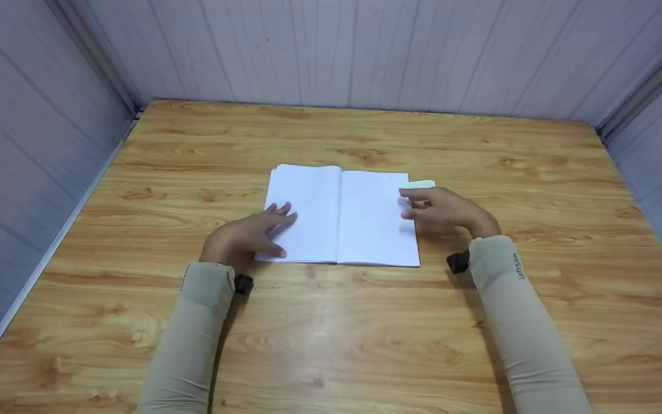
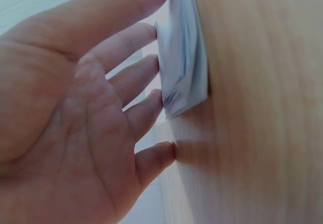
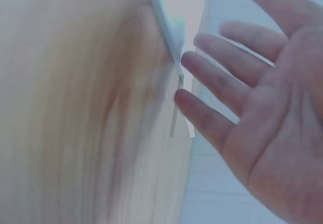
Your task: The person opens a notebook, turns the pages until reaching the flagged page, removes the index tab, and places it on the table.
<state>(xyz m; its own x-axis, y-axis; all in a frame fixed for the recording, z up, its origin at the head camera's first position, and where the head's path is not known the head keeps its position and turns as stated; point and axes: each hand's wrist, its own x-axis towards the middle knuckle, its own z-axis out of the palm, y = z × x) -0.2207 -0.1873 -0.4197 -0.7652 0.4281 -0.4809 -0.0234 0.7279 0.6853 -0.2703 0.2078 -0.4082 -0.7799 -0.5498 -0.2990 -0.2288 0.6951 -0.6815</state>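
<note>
An open notebook (image 1: 374, 230) with white, faintly lined pages lies flat in the middle of the table. My left hand (image 1: 247, 231) rests its spread fingertips on the left page; the left wrist view shows them against the sheets' edge (image 2: 184, 57), with the little finger beyond the corner. At the right page's outer edge is my right hand (image 1: 449, 210), its fingers extended and slightly apart over the border. A pale green strip (image 1: 421, 184) sticks out past that edge beside the fingers. Whether the right fingertips touch the paper, I cannot tell.
The notebook lies on a wood-grain table (image 1: 319, 333). Pale panelled walls stand behind (image 1: 319, 52) and at both sides. Small black devices sit at the left wrist (image 1: 243, 284) and right wrist (image 1: 457, 263), below the light sleeves.
</note>
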